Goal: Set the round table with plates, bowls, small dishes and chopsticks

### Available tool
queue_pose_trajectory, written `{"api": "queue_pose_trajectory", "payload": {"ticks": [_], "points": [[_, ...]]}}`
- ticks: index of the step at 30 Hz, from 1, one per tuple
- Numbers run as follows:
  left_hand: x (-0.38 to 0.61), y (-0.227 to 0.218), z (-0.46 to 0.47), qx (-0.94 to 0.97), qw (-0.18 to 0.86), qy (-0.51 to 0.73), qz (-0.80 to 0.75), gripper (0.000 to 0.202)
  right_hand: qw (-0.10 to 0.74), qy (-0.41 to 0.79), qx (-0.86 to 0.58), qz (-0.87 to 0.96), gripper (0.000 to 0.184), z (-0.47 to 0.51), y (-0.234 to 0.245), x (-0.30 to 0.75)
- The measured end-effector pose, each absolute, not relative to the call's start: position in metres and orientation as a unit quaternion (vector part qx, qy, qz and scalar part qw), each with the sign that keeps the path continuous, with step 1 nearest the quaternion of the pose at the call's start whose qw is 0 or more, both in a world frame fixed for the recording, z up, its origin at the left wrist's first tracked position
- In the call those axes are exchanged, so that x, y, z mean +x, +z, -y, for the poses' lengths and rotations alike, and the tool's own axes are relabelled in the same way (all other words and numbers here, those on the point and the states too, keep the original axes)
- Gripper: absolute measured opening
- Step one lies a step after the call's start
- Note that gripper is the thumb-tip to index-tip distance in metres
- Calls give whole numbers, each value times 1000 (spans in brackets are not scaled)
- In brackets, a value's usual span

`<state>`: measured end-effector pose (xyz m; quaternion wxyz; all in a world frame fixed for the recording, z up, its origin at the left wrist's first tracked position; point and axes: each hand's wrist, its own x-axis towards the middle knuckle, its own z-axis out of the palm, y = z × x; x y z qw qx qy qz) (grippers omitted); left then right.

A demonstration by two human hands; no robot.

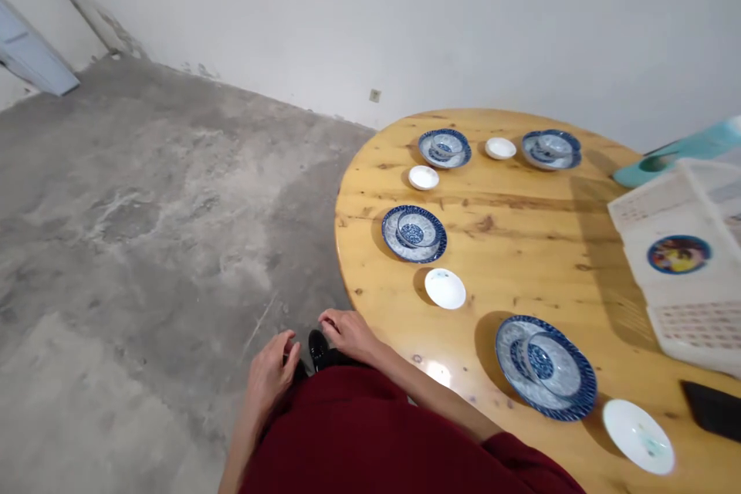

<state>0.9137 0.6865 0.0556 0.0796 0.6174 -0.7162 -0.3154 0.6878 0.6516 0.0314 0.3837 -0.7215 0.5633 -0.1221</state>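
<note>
My left hand (269, 372) hangs low beside my red garment, over the concrete floor, with its fingers curled and nothing visible in it. My right hand (347, 330) is just off the left edge of the round wooden table (515, 231), fingers loosely curled, holding nothing I can see. Both hands are near my black shoe (317, 347). The nearest dishes are a small white saucer (444, 288) and a blue patterned plate with a bowl on it (414, 232).
More blue plates with bowls (546, 367) (444, 147) (551, 149) and white saucers (637, 435) (423, 177) (500, 147) are set round the table. A white plastic basket (683, 270) stands at the right, a dark object (713, 409) below it. Bare concrete floor lies to the left.
</note>
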Motion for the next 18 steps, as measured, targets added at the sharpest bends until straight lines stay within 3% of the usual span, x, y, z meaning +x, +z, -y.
{"api": "queue_pose_trajectory", "payload": {"ticks": [10,18], "points": [[899,53,-510,452,-65,-366,810,34,375,-270,-524,-715,26,-575,12,689],[927,66,-334,369,-16,-348,862,37,331,-295,-490,-751,25,-446,35,748]]}}
